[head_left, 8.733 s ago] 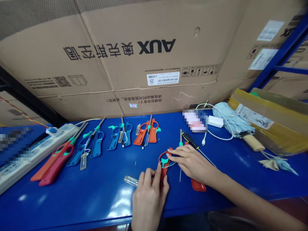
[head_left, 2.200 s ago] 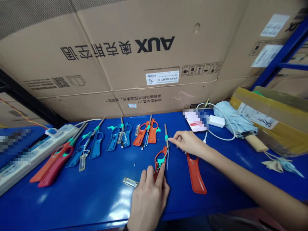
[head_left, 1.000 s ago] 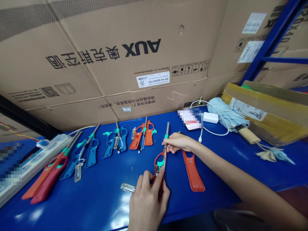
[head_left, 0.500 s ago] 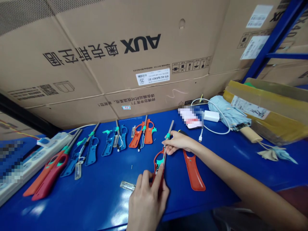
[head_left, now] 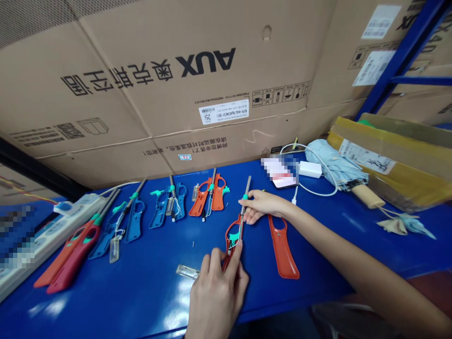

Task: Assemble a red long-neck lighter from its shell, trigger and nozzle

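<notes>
My left hand (head_left: pixel 217 287) is closed round the lower end of an opened red gas lighter (head_left: pixel 228 235), its index finger pressed along the inside. A green trigger and a thin white wire show in that half shell. My right hand (head_left: pixel 263 207) pinches the lighter's metal barrel (head_left: pixel 247 187) around its green collar, at the shell's upper end. Beside them lies the loose orange-red other shell half (head_left: pixel 285 249). A clear fuel tank (head_left: pixel 187 271) rests by my left hand, partly covered by it. A small screw (head_left: pixel 193 244) lies farther back.
Opened blue lighters (head_left: pixel 134 221) and an opened orange lighter (head_left: pixel 199 201) lie to the left, beside closed red lighters (head_left: pixel 74 263) and a power strip (head_left: pixel 52 230). At the right are a phone (head_left: pixel 278 172), charger (head_left: pixel 310 170), umbrella (head_left: pixel 332 162) and taped box (head_left: pixel 416 183). A large carton (head_left: pixel 141 113) stands behind.
The metal barrel has tilted slightly to the left with my right hand's fingers. My left hand stays nearly in place, and more white wire shows beside the green trigger.
</notes>
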Demonstrator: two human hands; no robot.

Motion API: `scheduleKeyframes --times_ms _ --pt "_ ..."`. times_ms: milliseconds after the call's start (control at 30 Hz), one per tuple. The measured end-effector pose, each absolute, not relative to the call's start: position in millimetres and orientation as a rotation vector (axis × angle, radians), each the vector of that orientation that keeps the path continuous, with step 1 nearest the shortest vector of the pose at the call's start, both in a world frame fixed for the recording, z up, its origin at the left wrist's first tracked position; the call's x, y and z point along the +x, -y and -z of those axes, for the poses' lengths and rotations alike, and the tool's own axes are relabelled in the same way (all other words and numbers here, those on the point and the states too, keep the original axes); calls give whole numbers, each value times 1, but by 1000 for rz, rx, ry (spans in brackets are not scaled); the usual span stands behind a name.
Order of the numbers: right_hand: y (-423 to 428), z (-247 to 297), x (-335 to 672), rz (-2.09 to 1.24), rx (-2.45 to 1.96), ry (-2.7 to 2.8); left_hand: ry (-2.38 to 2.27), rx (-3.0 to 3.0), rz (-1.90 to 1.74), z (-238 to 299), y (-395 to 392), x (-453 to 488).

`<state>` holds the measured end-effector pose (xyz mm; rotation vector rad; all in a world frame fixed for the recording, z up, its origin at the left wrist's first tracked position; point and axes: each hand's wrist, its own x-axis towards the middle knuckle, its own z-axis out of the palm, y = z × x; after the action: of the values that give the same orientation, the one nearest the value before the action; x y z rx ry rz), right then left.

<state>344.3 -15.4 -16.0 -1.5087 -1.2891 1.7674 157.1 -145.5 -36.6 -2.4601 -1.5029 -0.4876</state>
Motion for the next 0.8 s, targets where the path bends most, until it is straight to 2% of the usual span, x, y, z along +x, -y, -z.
scheduleKeyframes --times_ms 800 --pt "17 23 342 -1372 -1710 1436 1480 -2439 579 38 146 156"
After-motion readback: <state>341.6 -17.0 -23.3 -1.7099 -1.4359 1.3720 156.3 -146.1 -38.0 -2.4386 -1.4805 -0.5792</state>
